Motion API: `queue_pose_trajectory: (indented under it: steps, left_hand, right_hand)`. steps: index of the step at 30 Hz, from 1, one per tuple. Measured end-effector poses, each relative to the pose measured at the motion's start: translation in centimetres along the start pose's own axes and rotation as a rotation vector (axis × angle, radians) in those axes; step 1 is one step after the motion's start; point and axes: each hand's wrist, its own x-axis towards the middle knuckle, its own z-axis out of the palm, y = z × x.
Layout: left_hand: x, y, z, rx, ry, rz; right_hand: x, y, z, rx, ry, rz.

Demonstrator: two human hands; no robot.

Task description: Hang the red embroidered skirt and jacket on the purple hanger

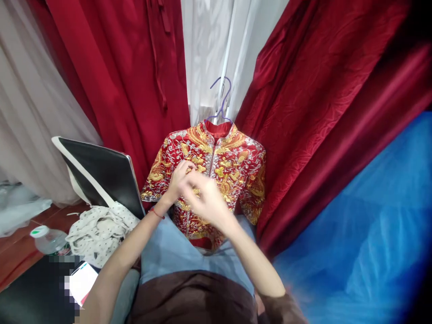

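A red jacket (229, 180) with dense gold and silver embroidery hangs on a purple wire hanger (222, 101), its lower part at my knees. My left hand (178, 182), with a red string bracelet (158, 213) at the wrist, is closed with bent fingers over the jacket's front. What those fingers hold, if anything, is hidden. Smeared by motion, my right hand (204, 195) crosses in front of the left fingertips. Whether the hands touch each other I cannot tell, and nothing can be made out between the right fingers.
Red curtains (128, 81) hang on both sides, with blue tulle (337, 225) at right. To the left are a black flat-sided bag (97, 166), a dotted white cloth (97, 229), a plastic bottle (50, 238) and a lit phone-like screen (83, 281).
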Motion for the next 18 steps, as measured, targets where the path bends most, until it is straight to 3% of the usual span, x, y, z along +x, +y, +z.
queue_pose_trajectory:
  steps: [2, 4, 6, 9, 12, 18]
  left_hand:
    - [3.2, 0.5, 0.0, 0.006, 0.097, 0.086]
    - [6.3, 0.9, 0.3, 0.073, 0.146, 0.215]
    - [9.0, 1.3, 1.0, 0.177, 0.094, 0.339]
    - [11.7, 1.3, 2.5, 0.344, -0.063, 0.402]
    - [12.6, 0.9, 3.8, 0.467, -0.145, 0.368]
    - [12.0, 0.2, 4.6, 0.518, -0.172, 0.306]
  right_hand:
    - [4.0, 3.5, -0.2, -0.178, 0.264, 0.234]
    - [6.6, 7.1, -0.6, -0.322, 0.405, 0.391]
    - [8.1, 9.8, -0.9, -0.392, 0.414, 0.477]
    - [8.9, 11.7, -0.5, -0.472, 0.39, 0.549]
    - [9.3, 11.9, 0.1, -0.54, 0.408, 0.578]
    - [9.1, 12.9, 1.3, -0.464, 0.461, 0.507]
